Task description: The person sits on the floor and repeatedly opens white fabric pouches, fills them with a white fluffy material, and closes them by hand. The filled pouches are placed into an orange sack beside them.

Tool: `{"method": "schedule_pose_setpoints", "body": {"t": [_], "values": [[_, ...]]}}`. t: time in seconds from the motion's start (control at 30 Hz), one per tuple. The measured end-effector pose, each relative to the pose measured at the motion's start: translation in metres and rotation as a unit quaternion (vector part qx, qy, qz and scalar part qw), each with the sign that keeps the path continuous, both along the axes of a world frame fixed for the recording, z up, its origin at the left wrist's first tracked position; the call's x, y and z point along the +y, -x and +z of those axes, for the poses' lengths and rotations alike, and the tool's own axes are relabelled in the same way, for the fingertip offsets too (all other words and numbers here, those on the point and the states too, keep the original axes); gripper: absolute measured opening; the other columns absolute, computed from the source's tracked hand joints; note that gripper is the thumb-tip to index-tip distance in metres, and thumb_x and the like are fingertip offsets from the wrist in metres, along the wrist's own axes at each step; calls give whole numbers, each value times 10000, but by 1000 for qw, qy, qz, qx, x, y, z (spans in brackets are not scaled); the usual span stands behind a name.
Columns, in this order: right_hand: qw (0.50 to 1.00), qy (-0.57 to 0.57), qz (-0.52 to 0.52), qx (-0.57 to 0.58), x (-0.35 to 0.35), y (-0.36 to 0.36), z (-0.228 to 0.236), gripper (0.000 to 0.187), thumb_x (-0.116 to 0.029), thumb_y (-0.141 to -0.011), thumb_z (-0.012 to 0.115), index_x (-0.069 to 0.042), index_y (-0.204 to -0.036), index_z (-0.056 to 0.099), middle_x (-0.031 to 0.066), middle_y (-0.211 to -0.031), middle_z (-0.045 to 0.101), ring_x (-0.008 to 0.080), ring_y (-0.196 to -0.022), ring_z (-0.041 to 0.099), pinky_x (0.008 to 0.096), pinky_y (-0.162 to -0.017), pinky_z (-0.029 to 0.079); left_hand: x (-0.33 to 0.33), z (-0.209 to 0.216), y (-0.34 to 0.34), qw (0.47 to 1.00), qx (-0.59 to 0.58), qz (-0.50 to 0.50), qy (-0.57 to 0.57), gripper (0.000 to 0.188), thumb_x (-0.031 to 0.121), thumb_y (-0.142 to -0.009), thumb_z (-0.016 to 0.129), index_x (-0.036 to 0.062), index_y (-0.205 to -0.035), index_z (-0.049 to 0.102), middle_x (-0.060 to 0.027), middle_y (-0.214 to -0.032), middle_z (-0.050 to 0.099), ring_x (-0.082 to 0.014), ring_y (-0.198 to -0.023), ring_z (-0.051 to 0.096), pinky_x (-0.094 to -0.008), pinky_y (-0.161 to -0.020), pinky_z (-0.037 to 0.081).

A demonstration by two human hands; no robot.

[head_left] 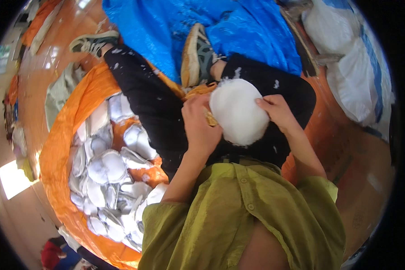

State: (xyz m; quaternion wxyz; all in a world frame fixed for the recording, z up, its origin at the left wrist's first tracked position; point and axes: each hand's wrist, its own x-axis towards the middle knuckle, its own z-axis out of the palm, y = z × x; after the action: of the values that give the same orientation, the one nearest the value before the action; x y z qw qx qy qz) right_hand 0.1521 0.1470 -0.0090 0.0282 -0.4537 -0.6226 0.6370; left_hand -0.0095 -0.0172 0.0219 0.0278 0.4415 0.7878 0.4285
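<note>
A rounded, white, fluffy-looking pad (239,112) lies face up over my lap, held between both hands. My right hand (278,113) is closed on its right edge, thumb on top and the other fingers mostly hidden beneath. At the left edge my left hand (201,123) is curled with its fingertips against the pad. A yellow-tan piece (210,118) shows between that hand and the pad; its kind I cannot make out. To my left, an orange sack (58,166) with its mouth spread wide holds several similar white and greyish pads (107,167).
My legs in black trousers (144,96) are bent apart, dotted with white fluff. A blue tarp (256,31) spreads beyond my shoes. White sacks (353,67) stand at the far right, beside a wooden strip (301,42). Brown cardboard (364,180) lies on the right.
</note>
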Motion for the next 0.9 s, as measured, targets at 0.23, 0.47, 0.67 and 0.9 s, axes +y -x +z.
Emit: {"method": "schedule_pose_setpoints", "body": {"t": [0.23, 0.47, 0.67, 0.9], "values": [[997, 34, 75, 0, 11, 18, 15, 202, -151, -842, 650, 39, -782, 684, -26, -628, 569, 36, -565, 469, 227, -500, 367, -3, -19, -19, 955, -23, -292, 55, 281, -32, -621, 631, 105, -858, 570, -32, -888, 579, -246, -860, 575, -335, -740, 442], [982, -18, -65, 175, 9, 17, 40, 101, -137, -912, 550, -65, -911, 621, 5, -773, 619, 50, -597, 513, 191, -516, 400, -1, -40, 9, 916, -390, 55, -78, 163, -40, -771, 523, -16, -908, 608, -41, -815, 633, -112, -757, 591, -251, -682, 470], [985, -107, 68, 113, -66, 38, 36, 205, -178, -798, 699, -35, -903, 598, 47, -683, 563, 140, -596, 556, 299, -528, 428, 8, -38, -8, 944, -327, 5, 42, 247, 9, -749, 552, -8, -991, 596, -146, -853, 663, -257, -804, 649, -329, -718, 485], [930, -355, 94, 21, -66, 37, 19, 226, -251, -740, 667, -51, -834, 617, 107, -796, 557, 306, -735, 588, 417, -614, 472, 15, -19, -23, 974, -187, -46, 119, 155, 88, -788, 612, 17, -900, 531, -219, -780, 606, -411, -750, 606, -410, -621, 479]]}}
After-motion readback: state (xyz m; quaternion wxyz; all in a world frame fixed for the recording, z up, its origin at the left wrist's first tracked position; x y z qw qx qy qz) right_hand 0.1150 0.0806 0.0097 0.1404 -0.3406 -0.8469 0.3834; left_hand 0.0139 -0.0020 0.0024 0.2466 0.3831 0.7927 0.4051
